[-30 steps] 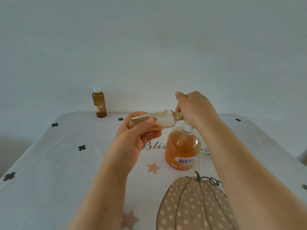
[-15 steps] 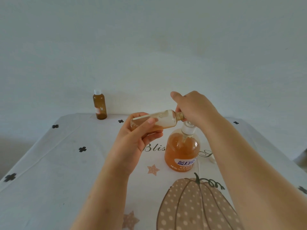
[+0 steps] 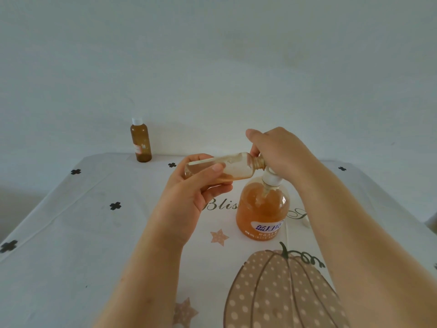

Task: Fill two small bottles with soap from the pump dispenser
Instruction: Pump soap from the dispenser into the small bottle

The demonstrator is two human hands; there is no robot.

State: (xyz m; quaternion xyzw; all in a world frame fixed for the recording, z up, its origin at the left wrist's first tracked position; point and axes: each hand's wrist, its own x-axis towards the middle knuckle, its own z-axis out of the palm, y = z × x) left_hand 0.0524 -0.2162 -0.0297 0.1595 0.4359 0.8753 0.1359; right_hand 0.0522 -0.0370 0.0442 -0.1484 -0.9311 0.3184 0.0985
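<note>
I had the left hand (image 3: 189, 192) gripping the small bottle (image 3: 227, 168), which lay almost on its side above the table (image 3: 71, 233). Just right of that grip, the bottle's mouth met the right hand (image 3: 279, 152), which gripped the head of the pump dispenser (image 3: 262, 209). The dispenser stood on the table, below and right of the grip. The second bottle (image 3: 141, 143) stood upright well behind and left of the grip, at the table's far edge.

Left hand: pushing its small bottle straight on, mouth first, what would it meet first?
The small bottle in the left hand would meet the top of the pump dispenser, under the right hand, almost at once; depth is unclear.
</note>
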